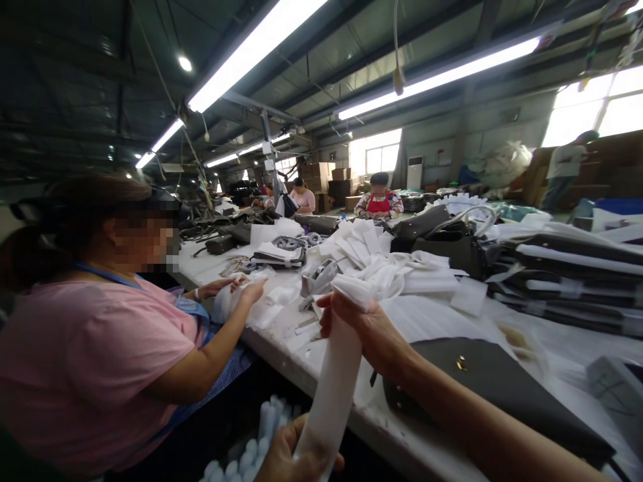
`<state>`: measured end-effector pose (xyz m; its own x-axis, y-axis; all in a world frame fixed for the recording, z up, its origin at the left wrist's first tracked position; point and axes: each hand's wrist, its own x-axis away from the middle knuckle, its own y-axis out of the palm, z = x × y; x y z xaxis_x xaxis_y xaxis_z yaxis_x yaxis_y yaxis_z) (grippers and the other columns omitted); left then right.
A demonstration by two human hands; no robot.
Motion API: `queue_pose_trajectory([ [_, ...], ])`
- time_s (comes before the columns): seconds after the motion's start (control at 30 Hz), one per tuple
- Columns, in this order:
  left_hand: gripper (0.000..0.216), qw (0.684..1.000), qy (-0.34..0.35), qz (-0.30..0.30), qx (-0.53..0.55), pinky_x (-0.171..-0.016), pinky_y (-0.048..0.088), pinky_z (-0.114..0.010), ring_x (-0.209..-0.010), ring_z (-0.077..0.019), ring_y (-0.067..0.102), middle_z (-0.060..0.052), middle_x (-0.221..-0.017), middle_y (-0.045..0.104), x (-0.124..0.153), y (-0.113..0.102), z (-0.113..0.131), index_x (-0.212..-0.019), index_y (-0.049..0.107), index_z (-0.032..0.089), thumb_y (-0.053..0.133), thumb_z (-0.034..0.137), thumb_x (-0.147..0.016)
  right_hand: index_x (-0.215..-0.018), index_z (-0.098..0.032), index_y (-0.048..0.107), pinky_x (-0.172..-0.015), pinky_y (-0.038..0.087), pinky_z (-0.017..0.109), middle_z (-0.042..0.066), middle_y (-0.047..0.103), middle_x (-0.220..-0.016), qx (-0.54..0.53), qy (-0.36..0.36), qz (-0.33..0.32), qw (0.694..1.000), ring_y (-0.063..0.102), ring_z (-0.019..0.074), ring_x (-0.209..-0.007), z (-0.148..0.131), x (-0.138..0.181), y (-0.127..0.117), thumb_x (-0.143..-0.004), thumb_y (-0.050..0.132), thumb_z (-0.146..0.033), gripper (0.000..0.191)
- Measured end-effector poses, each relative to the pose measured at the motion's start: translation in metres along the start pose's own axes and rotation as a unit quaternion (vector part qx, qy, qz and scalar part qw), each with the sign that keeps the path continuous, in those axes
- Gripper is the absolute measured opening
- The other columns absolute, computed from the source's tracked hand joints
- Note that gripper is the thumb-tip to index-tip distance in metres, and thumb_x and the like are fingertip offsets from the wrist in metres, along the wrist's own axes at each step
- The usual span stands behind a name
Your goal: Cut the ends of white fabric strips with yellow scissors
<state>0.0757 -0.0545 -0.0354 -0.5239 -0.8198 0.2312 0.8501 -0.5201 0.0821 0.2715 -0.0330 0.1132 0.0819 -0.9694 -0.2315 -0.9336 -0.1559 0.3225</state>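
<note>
A long white foam strip (335, 375) is stretched between my two hands in front of the table edge. My left hand (291, 445) grips its lower end at the bottom of the view. Higher up, over the table, my right hand (359, 328) is closed around the upper end, where the foam is bunched and folded. Beneath my right forearm lies a dark grey handbag (477, 385) with a gold clasp, partly hidden by the arm. Behind my right hand is a heap of loose white foam strips (362, 241). A grey tape dispenser (319, 278) stands just left of that heap.
A co-worker in a pink shirt (100, 348) sits close on the left, handling clear plastic on the white table (281, 351). Stacked dark bags (573, 281) with foam lie at the right. Pale rolls (246, 455) stand below the table edge. Several people work farther back.
</note>
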Motion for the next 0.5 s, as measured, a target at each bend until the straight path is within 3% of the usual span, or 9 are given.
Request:
queue_pose_trajectory([
  [0.27, 0.061, 0.998, 0.014, -0.053, 0.022, -0.053, 0.030, -0.027, -0.052, -0.0140, 0.052, -0.010, -0.070, 0.072, -0.015, 0.020, -0.015, -0.091, 0.071, 0.017, 0.080, 0.067, -0.056, -0.101, -0.015, 0.072, -0.060, 0.054, 0.026, 0.008, 0.072, -0.075, 0.027, -0.005, 0.006, 1.000, 0.067, 0.0175, -0.065, -0.028, 0.017, -0.019, -0.080, 0.065, -0.065, 0.054],
  [0.37, 0.059, 0.994, -0.006, -0.080, 0.072, -0.047, 0.034, -0.023, -0.048, -0.0153, 0.057, -0.008, -0.062, 0.070, -0.009, 0.032, -0.010, -0.091, 0.068, 0.017, 0.082, 0.062, -0.056, -0.105, -0.013, 0.070, -0.058, 0.059, 0.031, 0.011, 0.074, -0.078, 0.002, 0.013, 0.043, 0.999, 0.071, 0.0219, -0.066, -0.036, 0.006, -0.033, -0.083, 0.065, -0.061, 0.052],
  [0.5, 0.055, 0.985, -0.026, -0.099, 0.140, -0.040, 0.040, -0.023, -0.039, -0.0160, 0.056, -0.008, -0.054, 0.067, -0.004, 0.042, -0.006, -0.076, 0.065, 0.014, 0.085, 0.059, -0.052, -0.101, -0.009, 0.066, -0.058, 0.061, 0.039, 0.014, 0.073, -0.074, -0.060, 0.030, 0.096, 0.993, 0.071, 0.0248, -0.062, -0.041, -0.025, -0.050, -0.091, 0.059, -0.052, 0.045],
])
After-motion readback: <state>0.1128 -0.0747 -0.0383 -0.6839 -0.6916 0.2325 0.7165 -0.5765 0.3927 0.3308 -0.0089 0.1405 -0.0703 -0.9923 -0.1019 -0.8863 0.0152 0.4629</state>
